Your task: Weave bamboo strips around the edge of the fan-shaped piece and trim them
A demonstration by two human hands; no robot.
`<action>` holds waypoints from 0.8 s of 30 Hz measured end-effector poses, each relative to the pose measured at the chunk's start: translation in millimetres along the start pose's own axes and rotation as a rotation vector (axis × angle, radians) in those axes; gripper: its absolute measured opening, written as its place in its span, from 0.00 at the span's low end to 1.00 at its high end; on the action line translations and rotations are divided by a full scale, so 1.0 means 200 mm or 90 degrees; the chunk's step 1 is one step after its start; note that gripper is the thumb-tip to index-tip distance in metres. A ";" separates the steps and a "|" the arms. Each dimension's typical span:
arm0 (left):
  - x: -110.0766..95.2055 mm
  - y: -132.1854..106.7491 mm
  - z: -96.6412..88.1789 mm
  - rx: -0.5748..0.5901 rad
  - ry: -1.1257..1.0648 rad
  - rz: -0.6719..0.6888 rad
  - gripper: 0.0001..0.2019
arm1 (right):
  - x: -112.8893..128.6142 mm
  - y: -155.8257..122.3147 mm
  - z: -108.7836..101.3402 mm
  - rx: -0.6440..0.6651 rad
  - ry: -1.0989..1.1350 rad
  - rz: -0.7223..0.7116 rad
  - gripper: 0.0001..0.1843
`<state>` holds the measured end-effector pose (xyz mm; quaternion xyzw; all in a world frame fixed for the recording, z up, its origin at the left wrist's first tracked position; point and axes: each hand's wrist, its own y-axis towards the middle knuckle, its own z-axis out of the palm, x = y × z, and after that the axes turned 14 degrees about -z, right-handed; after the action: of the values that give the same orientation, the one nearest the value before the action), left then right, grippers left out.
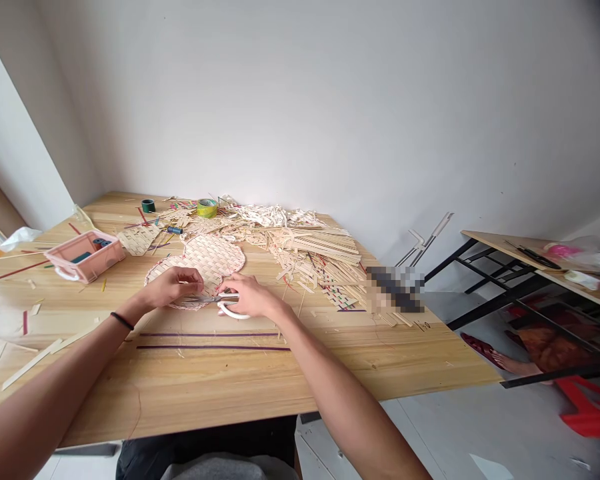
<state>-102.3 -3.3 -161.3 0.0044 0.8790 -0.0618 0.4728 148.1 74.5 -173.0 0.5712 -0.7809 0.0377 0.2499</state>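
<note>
A pale woven piece (214,255) with rounded lobes and a stitched edge lies flat on the wooden table (330,373). White-handled scissors (235,312) are gripped in my right hand (253,295), at the right side of the weave. Their metal blades point left, over its near edge, toward my left hand. My left hand (177,285) rests on the left part of the weave with its fingers curled and pinched together. Whatever lies between those fingertips is too small to make out. Two dark purple strips (210,347) lie in front of both hands.
A pink basket (85,267) holding spools stands at left. Behind the weave lie a blue thread spool (175,231), yellow-green tape (207,209), a dark green roll (149,206) and heaped pale strips (320,243). A second table (505,248) stands at right, with a person's foot beneath it.
</note>
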 end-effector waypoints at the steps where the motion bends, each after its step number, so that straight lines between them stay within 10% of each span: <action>1: 0.00 0.00 0.00 -0.001 -0.004 -0.002 0.18 | 0.00 0.00 0.00 -0.002 0.001 0.001 0.27; 12: -0.01 -0.01 0.00 -0.150 -0.125 -0.020 0.19 | -0.10 -0.08 -0.14 -0.068 -0.051 0.127 0.19; 24: -0.12 -0.06 0.14 -0.117 -0.168 -0.016 0.23 | -0.19 -0.08 -0.11 -0.143 -0.100 0.275 0.15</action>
<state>-66.1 -18.1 -155.3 -0.0580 0.8113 0.0126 0.5816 178.3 109.4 -173.9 0.3613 -0.9010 -0.0413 0.2365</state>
